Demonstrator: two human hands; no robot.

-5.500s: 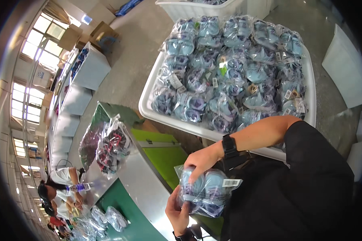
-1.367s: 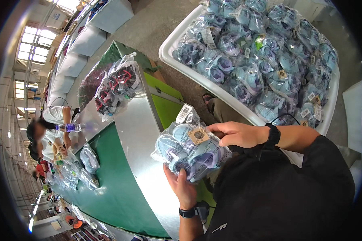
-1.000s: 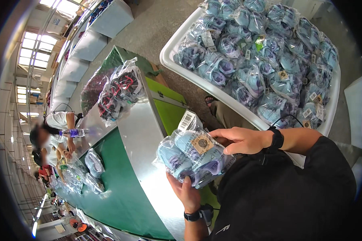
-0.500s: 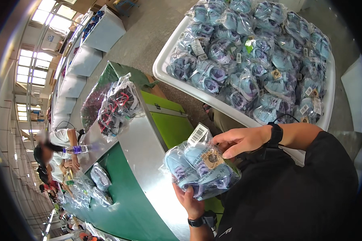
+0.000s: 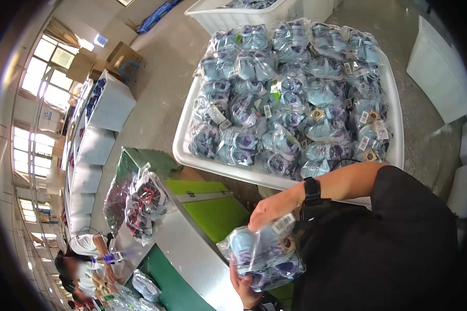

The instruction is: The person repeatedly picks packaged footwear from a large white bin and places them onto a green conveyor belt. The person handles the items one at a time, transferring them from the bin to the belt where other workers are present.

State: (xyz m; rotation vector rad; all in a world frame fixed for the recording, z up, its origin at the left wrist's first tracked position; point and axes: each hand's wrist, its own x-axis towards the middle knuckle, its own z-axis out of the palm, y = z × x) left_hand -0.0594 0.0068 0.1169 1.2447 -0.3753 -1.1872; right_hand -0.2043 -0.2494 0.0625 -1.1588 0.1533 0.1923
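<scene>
A clear plastic bag with a pair of light blue and purple shoes [image 5: 267, 259] is held in front of my body. My left hand [image 5: 245, 286] grips it from below on its left side, thumb on the front. At the bag's upper edge, my right hand [image 5: 275, 210] is closed with its fingertips pressed to the plastic; the bent fingers are partly hidden. A white barcode label [image 5: 284, 223] shows beside that hand, and a round gold-brown sticker [image 5: 286, 243] sits below it. Black bands circle both wrists.
A large white bin [image 5: 184, 140] full of similar bagged shoes stands ahead. To the left is a metal-edged workbench [image 5: 192, 254] with a green belt, bearing bagged dark-and-red shoes [image 5: 145, 202]. A co-worker [image 5: 91, 254] is at its far side. Another white bin [image 5: 436, 67] stands right.
My right hand has shifted left along the bag's upper edge, and its fingers have curled in. The left hand keeps its hold. The view has swung, showing more of the floor beyond the bin.
</scene>
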